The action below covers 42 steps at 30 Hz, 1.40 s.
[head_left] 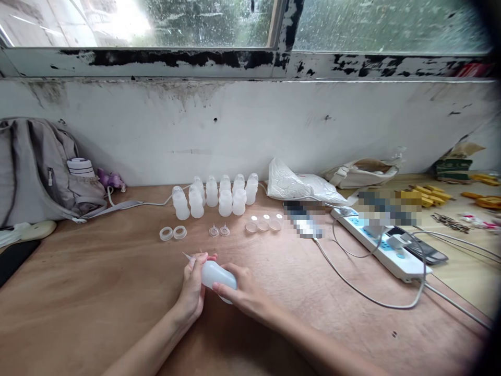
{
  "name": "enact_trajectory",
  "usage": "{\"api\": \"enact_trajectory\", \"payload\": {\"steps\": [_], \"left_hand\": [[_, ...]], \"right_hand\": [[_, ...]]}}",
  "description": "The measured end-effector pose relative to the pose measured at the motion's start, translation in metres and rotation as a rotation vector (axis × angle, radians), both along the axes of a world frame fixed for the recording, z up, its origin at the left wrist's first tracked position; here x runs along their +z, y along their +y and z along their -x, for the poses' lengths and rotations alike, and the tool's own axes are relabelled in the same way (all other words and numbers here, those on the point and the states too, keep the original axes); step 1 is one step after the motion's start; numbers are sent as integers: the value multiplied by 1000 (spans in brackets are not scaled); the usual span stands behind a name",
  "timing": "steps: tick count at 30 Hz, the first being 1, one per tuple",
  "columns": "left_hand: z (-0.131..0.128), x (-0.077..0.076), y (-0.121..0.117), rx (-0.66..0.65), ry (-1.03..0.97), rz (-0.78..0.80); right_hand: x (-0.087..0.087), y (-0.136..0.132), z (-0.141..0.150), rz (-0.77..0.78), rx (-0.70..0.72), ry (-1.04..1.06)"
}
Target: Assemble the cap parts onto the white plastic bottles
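Note:
A translucent white baby bottle (pixel 218 275) is held tilted above the table, its neck end toward the left. My right hand (pixel 246 293) wraps round its body, thumb on top. My left hand (pixel 192 286) closes round the neck end, where a thin pointed tip sticks out past the fingers; what the fingers cover there is hidden. Beyond my hands lie two white collar rings (pixel 166 233) and two clear bottle nipples (pixel 224 230). To their right are several clear caps (pixel 263 224). Farther back stand several bottles (pixel 226 202), some with tops fitted and some apparently without.
On the right, a white power strip (pixel 385 245) carries plugs and looping cables, with a blurred phone (pixel 303 219) beside it. A plastic bag (pixel 291 183) and a pale bag (pixel 364 172) lie by the wall. A grey backpack (pixel 37 167) stands at the left.

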<state>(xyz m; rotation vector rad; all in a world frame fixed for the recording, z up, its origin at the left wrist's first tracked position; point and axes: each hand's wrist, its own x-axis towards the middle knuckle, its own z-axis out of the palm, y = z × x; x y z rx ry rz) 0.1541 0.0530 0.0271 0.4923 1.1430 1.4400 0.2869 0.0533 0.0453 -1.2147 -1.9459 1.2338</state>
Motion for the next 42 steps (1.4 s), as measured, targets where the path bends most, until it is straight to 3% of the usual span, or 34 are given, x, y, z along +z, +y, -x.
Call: {"api": "enact_trajectory", "payload": {"steps": [3,5,11,14,18,22,26,31,38,42], "left_hand": [[2,3,0,-13,8,-58],[4,5,1,-55,20,-109],[9,8,6,-268,-26,-302],[7,7,7,-309,24,-292],[9,8,8,-248,16,-221],[13,11,8,-268,-67,-111],[14,12,9,-297,-55,-58],[15,11,10,-317,-18,-47],[15,10,11,-334,6,-49],[18,15,11,-395,60,-71]], "right_hand": [[0,-1,1,134,-3,154],[-1,-2,3,136,-7,194],[-2,0,5,-17,-86,230],[-5,6,2,-119,-55,219],[-16,23,-7,-310,-88,68],[-30,54,-25,-553,-375,-203],[-37,82,-46,-618,-529,-468],[-41,92,-55,-627,-529,-562],[-45,94,-60,-656,-485,-282],[-42,96,-63,-486,-506,-8]]}}
